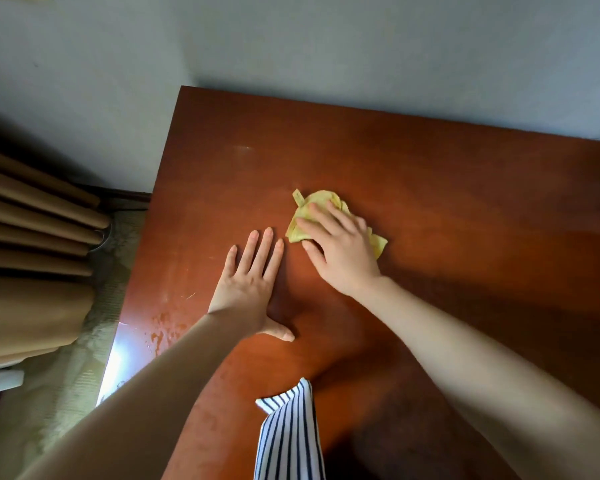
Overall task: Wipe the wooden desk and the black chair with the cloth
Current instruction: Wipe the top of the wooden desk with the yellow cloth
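Right grip (340,251) is loose and spread out. It presses the yellow cloth (321,199) flat on the wooden tabletop (430,168), near the middle of the frame. Left grip (250,282) is loose too, flat on the wood just left of the cloth.
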